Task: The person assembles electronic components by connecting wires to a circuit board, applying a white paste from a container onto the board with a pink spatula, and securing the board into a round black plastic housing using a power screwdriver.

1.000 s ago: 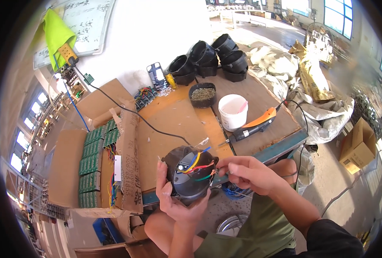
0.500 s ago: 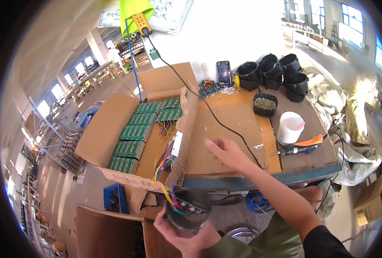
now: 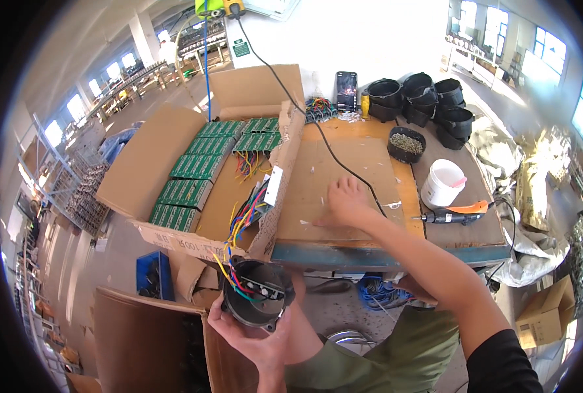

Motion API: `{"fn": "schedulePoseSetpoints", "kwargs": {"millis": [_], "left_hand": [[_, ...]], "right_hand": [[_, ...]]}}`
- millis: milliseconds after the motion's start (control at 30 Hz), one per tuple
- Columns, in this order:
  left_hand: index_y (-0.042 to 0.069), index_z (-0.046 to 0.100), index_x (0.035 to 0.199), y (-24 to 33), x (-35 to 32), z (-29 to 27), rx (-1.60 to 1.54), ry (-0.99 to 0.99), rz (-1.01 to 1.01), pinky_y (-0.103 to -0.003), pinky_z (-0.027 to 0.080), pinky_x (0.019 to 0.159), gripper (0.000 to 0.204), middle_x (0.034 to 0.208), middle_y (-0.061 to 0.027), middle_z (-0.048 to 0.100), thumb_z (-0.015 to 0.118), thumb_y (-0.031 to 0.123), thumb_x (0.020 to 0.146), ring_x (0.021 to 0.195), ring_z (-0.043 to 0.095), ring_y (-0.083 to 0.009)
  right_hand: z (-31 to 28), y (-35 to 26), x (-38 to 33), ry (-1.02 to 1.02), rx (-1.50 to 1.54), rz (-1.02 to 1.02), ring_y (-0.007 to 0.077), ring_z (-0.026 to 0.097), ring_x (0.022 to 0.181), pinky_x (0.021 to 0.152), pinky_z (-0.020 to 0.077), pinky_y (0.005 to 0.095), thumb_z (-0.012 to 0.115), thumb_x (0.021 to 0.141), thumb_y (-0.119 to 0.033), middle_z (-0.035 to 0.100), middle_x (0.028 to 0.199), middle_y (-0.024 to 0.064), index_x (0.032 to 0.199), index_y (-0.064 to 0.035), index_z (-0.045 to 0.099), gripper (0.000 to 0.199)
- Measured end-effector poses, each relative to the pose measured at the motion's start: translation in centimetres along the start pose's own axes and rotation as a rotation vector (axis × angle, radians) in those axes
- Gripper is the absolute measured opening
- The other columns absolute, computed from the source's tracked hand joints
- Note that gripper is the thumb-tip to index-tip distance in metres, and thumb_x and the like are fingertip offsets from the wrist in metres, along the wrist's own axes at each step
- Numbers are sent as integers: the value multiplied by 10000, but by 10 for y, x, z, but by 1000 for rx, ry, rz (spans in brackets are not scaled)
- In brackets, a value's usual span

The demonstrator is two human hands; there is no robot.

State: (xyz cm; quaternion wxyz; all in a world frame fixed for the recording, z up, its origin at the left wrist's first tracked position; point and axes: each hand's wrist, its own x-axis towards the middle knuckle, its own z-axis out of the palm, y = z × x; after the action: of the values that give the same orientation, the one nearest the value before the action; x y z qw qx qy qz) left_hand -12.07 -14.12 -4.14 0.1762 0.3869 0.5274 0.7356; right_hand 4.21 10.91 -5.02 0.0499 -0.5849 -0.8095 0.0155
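My left hand (image 3: 255, 344) grips a round black plastic housing (image 3: 244, 309) from below, near the front of the bench. The housing's open mouth faces up. Inside it sits a dark part with small screws, and red, yellow, blue and green wires (image 3: 229, 268) rise over its rim. With fingers spread, my right hand (image 3: 348, 204) lies on the flat cardboard sheet (image 3: 304, 177) on the bench, and nothing shows in it. Left of the sheet stands an open cardboard carton (image 3: 148, 154) with rows of small green boxes (image 3: 196, 167) and loose wired parts (image 3: 255, 203).
Several black housings (image 3: 417, 98) are stacked at the back right. Nearby stand a black cup of small screws (image 3: 406, 145), a white tub (image 3: 442, 183) and an orange-and-black electric screwdriver (image 3: 458, 213). A black cable (image 3: 324, 141) crosses the sheet. Another carton (image 3: 150, 340) sits below left.
My right hand has come down onto the cardboard sheet and its fingers have spread. My left hand has shifted the housing slightly left, and its inside shows more clearly. The view has tilted slightly.
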Motion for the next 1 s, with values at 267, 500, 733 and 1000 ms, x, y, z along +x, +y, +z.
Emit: {"fn": "schedulePoseSetpoints", "kwargs": {"millis": [267,500,733,1000], "left_hand": [[53,255,1303,-12,18,7,273,34,562,-483,363,1106,991,1428,-347,325,888,22,541,1308,429,-423],[51,257,1354,7,17,33,360,-82,707,-514,429,1060,995,1383,-354,398,895,38,590,1245,509,-462],[34,275,1370,7,7,46,336,-82,719,-504,470,1026,996,1378,-375,416,935,135,631,1221,542,-464],[41,243,1325,7,-9,52,354,-204,644,-509,384,1088,1000,1401,-305,343,940,194,625,1284,441,-401]], "right_hand": [[-68,2,-98,78,623,-156,217,607,894,754,496,346,750,848,-355,642,1050,109,1088,-18,625,432],[-66,-27,-152,-268,1552,-201,17,471,696,593,389,214,688,947,-272,584,764,-54,954,-9,665,264],[-61,-26,-162,-206,1473,-170,26,351,590,526,278,227,824,815,-254,424,624,-71,837,-43,607,303],[-56,-2,-171,-30,1332,-316,86,359,615,537,304,262,868,745,-228,449,690,-6,842,-33,608,339]]}}
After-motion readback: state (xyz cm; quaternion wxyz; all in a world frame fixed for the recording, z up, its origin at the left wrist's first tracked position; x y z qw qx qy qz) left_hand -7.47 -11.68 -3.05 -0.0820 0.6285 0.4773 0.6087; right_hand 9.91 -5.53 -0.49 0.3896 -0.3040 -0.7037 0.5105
